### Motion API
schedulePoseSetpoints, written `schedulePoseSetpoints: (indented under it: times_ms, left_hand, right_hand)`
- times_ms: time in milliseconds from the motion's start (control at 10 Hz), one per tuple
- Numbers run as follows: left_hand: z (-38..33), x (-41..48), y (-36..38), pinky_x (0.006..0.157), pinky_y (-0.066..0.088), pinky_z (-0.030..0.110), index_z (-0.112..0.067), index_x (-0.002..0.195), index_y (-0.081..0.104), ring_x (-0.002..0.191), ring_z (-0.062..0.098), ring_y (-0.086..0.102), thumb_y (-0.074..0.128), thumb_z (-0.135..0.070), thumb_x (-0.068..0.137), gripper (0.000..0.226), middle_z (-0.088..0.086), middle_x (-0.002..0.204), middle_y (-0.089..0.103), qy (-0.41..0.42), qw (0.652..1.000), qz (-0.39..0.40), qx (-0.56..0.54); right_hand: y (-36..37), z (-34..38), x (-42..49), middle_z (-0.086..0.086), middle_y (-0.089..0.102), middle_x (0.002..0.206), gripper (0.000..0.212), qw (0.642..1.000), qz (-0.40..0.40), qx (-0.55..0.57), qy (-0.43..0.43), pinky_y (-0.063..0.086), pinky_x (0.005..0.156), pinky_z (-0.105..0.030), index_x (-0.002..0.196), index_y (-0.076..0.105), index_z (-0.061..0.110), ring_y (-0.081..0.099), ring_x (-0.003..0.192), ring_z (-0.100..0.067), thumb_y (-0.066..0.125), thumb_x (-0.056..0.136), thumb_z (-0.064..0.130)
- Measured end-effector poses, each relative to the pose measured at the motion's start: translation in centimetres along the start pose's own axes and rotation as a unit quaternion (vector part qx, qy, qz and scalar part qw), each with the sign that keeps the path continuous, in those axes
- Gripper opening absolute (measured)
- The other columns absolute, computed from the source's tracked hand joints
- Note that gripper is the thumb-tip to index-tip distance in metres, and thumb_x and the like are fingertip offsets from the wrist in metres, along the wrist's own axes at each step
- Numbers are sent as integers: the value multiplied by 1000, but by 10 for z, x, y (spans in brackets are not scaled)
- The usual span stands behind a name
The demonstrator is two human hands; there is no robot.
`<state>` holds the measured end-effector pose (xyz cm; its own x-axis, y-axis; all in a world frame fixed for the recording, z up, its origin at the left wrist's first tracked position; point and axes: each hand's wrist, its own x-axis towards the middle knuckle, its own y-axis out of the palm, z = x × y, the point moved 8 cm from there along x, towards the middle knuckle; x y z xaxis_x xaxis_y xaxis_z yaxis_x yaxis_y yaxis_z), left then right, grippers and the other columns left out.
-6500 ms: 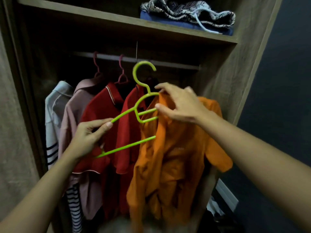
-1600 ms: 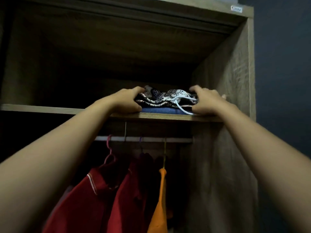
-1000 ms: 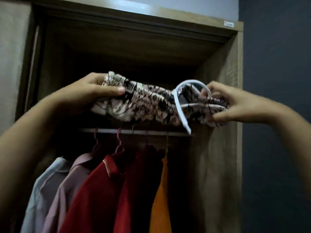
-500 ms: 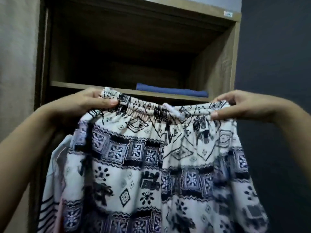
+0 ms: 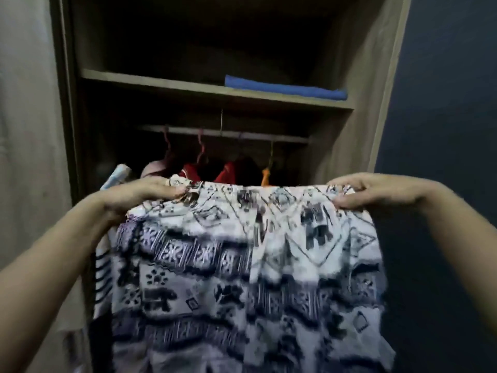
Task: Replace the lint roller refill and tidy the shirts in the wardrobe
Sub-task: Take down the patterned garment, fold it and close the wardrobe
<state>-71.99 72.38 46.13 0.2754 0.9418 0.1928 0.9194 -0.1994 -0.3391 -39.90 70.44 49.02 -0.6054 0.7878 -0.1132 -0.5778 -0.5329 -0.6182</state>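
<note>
- No text, label, brand or number I can actually read anywhere here.
- Closest thing is the patterned cloth (image 5: 242,278) filling 6 o'clock. It's a black-and-white print of diamonds, zigzags and blocky motifs. It's blurry, and I can't make out any letters.
- The wardrobe (image 5: 363,63) wood from 12 to 1 o'clock is dim, with nothing legible on it.

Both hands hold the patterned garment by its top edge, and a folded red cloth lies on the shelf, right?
No. Head view: the folded cloth on the shelf is blue, not red. The left hand and right hand do hold the patterned garment by its top edge.
</note>
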Motion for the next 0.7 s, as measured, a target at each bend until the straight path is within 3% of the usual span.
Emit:
schedulePoseSetpoints:
  times_ms: [100,200,300,400,500,600,700]
  left_hand:
    - [-5,5,-7,98,42,58,2,116,57,106,43,59,85,-61,35,106,29,120,59,40,999,-29,-23]
    - [-17,3,-3,90,51,44,-2,116,58,93,26,66,84,-46,49,84,22,118,62,61,995,-15,-73]
    - [-14,12,-6,75,57,33,-7,99,68,81,19,70,83,-35,49,59,14,99,71,72,987,-31,-144]
    - [-12,24,10,53,57,28,-3,87,66,61,17,70,78,-17,64,30,13,81,74,22,971,-95,-221]
    - [-17,26,31,45,56,26,0,73,60,47,14,66,65,-2,79,8,10,59,70,2,963,-151,-222]
    - [-41,35,74,47,53,18,-2,71,60,45,11,62,63,0,80,10,6,55,66,31,973,-131,-188]
    - [-52,38,93,46,49,14,-4,72,60,50,6,61,64,-1,82,11,4,57,65,68,977,-120,-161]
  right_hand:
    - [-10,-2,0,-12,65,77,67,999,-49,10,-16,52,53,-19,106,50,-10,63,61,-13,80,67,35]
    - [-22,5,1,1,64,67,36,983,-120,112,-87,48,49,-13,93,65,0,58,54,-4,75,66,22]
    - [-29,-6,7,2,69,73,33,965,-160,183,-100,52,59,-17,84,73,15,63,66,-8,83,56,29]
    - [-26,-40,28,-13,64,94,50,944,-223,242,-14,53,73,-26,95,70,10,56,98,-24,85,56,37]
    - [-11,-44,43,-14,67,99,39,922,-244,301,18,53,75,-26,106,65,5,63,102,-24,72,74,26]
    - [9,-17,61,4,71,64,7,901,-242,361,-17,54,63,-14,86,65,14,67,64,-2,59,87,14]
    - [18,-1,68,8,68,55,8,897,-241,368,-41,52,54,-11,82,64,12,63,52,2,59,87,11]
